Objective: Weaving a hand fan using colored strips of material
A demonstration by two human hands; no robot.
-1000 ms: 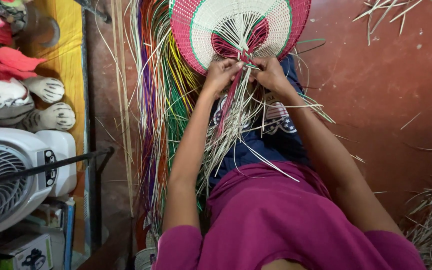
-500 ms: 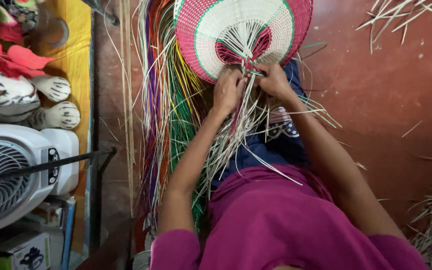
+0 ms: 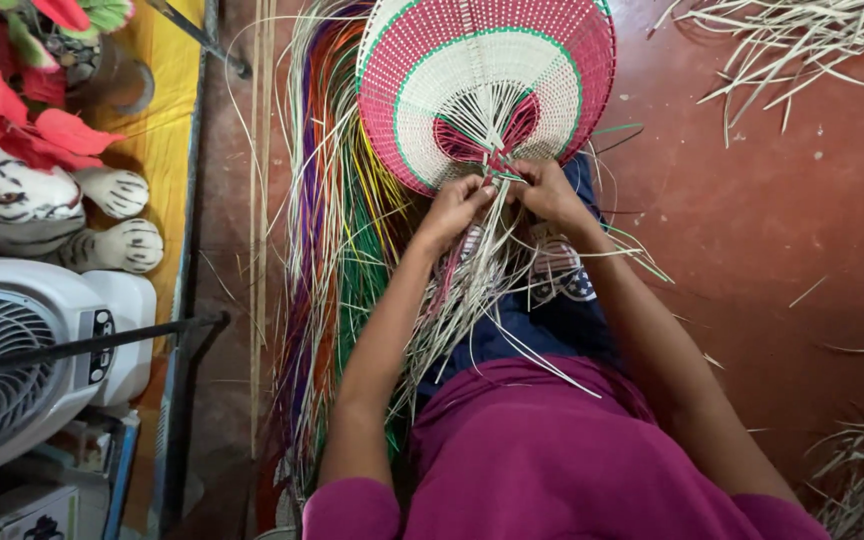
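Note:
A round woven fan (image 3: 487,85) in pink and cream with thin green rings lies in front of me, its centre dark red. My left hand (image 3: 455,205) pinches pale loose strips (image 3: 472,290) at the fan's lower edge. Just right of it, my right hand (image 3: 544,190) grips strands at the same spot. The loose strips trail from the fan down over my lap between my forearms.
A long bundle of coloured strips (image 3: 337,250) lies on the red floor to the left. Pale cut strips (image 3: 812,50) are scattered top right and bottom right. A white fan appliance (image 3: 22,350), a striped plush toy (image 3: 22,205) and a yellow cloth (image 3: 167,140) sit at the left.
The view has drifted slightly, so the woven fan sits a little lower and to the right. Both hands stay at its lower edge, fingers shifting among the strands.

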